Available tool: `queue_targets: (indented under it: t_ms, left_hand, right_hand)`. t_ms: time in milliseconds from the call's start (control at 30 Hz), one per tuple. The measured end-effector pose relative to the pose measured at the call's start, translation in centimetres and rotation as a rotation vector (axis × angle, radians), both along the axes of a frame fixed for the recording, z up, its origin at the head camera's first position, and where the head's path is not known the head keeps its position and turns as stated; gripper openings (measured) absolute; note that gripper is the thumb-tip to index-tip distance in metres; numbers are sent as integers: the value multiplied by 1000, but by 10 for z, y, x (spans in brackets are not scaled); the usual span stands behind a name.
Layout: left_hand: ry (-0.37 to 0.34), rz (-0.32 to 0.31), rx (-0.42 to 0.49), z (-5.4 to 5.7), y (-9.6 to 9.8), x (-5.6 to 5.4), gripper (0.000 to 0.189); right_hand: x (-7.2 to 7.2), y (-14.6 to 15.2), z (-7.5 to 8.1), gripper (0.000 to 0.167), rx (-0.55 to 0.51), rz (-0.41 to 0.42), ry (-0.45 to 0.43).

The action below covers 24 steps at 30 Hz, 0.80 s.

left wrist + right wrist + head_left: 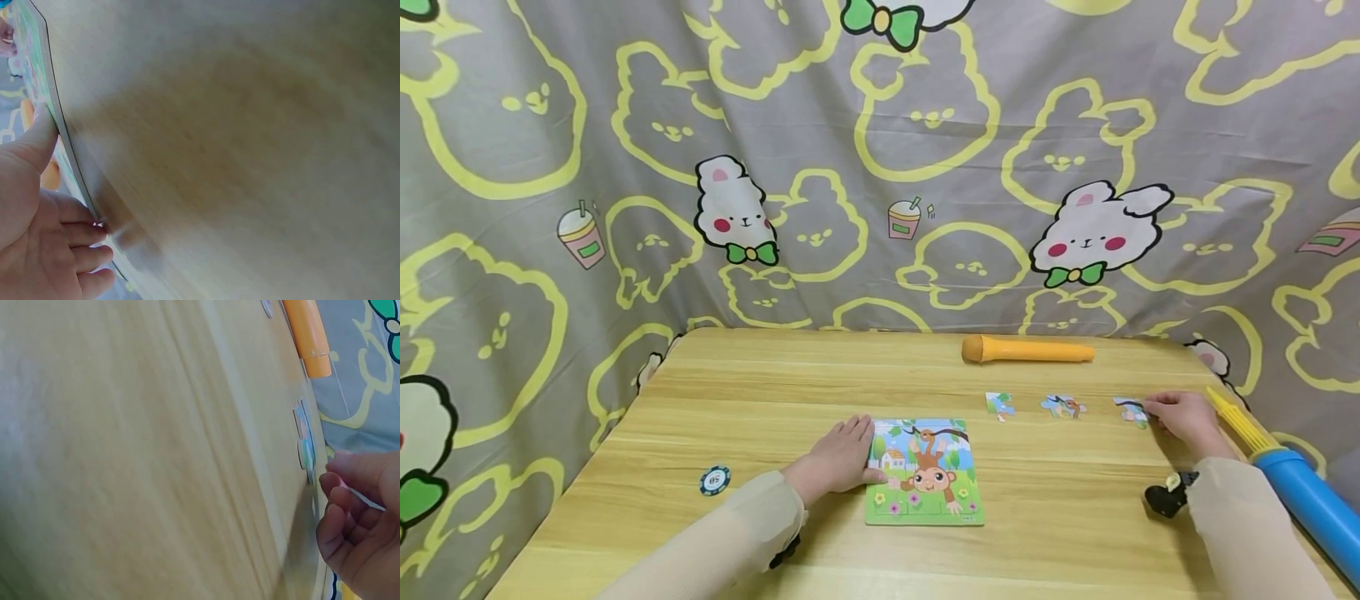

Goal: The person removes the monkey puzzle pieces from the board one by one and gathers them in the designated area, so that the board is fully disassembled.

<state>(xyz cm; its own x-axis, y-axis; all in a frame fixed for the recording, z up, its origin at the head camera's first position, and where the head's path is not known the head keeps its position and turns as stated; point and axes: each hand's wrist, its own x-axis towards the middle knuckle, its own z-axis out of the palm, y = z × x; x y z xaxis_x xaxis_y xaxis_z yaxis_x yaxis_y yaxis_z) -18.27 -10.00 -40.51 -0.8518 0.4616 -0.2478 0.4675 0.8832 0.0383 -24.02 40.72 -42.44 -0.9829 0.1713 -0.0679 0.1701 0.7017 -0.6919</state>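
Note:
A square jigsaw puzzle [925,483] with a hanging monkey lies flat mid-table. My left hand [837,460] rests at its left edge. In the left wrist view its thumb [44,134] lies on the edge of the board, with the fingers extended beside it. Three loose puzzle pieces lie in a row to the right: a left one [1000,406], a middle one [1064,407] and a right one [1127,410]. My right hand [1183,418] has curled fingertips right at the right piece's edge; I cannot tell whether they pinch anything. The right wrist view shows that piece [304,437] flat beside the fingertips.
An orange microphone-shaped toy [1030,349] lies along the back edge. A dark poker chip [715,480] sits on the left. Beside my right forearm stretches a blue tube with a yellow ribbed end [1243,421]. Patterned grey curtain [820,275] hangs around the table.

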Motion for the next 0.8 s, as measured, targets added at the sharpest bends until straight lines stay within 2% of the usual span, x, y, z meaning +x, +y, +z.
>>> queue_targets:
  t_ms: [200, 300, 600, 800]
  left_hand:
    - [-7, -4, 10, -2, 0, 0, 83]
    - [-13, -3, 17, -3, -1, 0, 84]
    - [-27, -16, 60, 1, -2, 1, 81]
    - [-36, -21, 70, 1, -3, 1, 80]
  right_hand:
    - [4, -8, 5, 42, 102, 61, 78]
    - [4, -17, 10, 45, 119, 94, 103]
    - [2, -64, 29, 48, 21, 162, 138]
    - [1, -99, 38, 43, -2, 249, 199]
